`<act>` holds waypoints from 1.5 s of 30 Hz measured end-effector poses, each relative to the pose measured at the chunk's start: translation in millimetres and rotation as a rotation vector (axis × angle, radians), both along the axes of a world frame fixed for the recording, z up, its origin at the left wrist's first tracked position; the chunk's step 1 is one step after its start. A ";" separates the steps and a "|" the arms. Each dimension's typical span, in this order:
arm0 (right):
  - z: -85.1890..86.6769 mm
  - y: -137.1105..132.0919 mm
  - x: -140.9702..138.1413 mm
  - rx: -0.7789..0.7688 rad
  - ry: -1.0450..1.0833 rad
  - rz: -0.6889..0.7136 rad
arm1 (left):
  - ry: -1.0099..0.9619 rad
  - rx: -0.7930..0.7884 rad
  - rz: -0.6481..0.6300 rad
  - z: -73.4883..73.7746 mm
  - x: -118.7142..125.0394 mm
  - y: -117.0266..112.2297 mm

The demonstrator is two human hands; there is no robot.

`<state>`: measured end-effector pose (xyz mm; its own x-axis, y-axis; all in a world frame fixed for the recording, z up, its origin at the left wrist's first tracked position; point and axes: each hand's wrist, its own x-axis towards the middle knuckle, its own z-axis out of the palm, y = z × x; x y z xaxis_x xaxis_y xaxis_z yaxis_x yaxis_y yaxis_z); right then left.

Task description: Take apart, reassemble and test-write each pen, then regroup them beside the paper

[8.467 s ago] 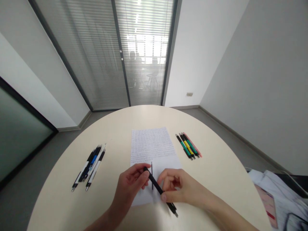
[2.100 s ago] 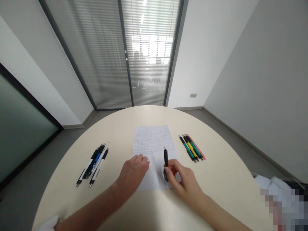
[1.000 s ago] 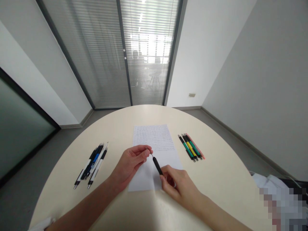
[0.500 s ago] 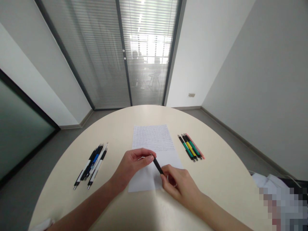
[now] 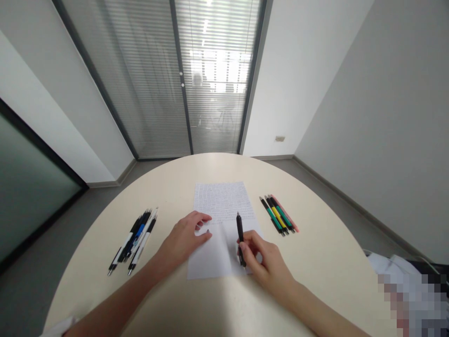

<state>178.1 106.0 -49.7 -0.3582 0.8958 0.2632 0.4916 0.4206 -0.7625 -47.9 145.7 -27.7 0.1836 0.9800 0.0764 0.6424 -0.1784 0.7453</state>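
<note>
My right hand [image 5: 266, 260] has its fingers closed around a black pen [image 5: 239, 224]. The pen stands steeply over the lower right of a white sheet of paper [image 5: 210, 262], one end pointing away from me. Whether its lower end touches the sheet cannot be told. My left hand [image 5: 184, 236] rests at the sheet's left side, thumb and index finger apart. A tiny dark speck [image 5: 208, 230] shows by the left thumb, too small to name. Dense handwriting covers the far half of the sheet.
On the left of the round table [image 5: 224, 164] lies a bunch of black, white and blue pens [image 5: 135, 238]. To the right, several green, yellow and pink pens [image 5: 278, 215] lie side by side. Light fabric [image 5: 389, 267] shows beyond the right edge. A glass door with blinds [image 5: 157, 93] stands behind.
My left hand has let go of the pen and drawn back to the left. In my right hand the pen has turned from a slant to nearly upright.
</note>
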 end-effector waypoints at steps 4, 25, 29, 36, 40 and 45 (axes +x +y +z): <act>-0.9 1.3 0.7 -0.023 0.007 -0.005 | 0.041 -0.002 -0.066 -8.4 0.9 1.8; 3.0 0.4 -1.3 -0.051 -0.097 0.068 | -1.091 -0.476 0.031 8.2 19.1 -5.1; 2.5 0.4 -1.4 -0.053 -0.104 0.073 | -1.042 -0.454 0.042 6.8 19.0 -4.8; 1.0 1.2 -0.7 0.006 -0.122 0.048 | -0.896 -0.431 -0.012 1.0 16.6 -5.7; 1.8 2.3 0.3 0.133 -0.128 0.012 | -0.859 -0.400 0.024 -2.6 16.2 -3.8; 2.2 1.3 2.3 0.200 -0.128 0.000 | -0.907 -0.432 0.059 -5.1 19.2 -4.3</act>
<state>180.4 107.3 -47.5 -0.4003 0.8303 0.3878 0.5785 0.5572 -0.5957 -28.7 141.4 -32.8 0.1828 0.9624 -0.2010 -0.2006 0.2367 0.9507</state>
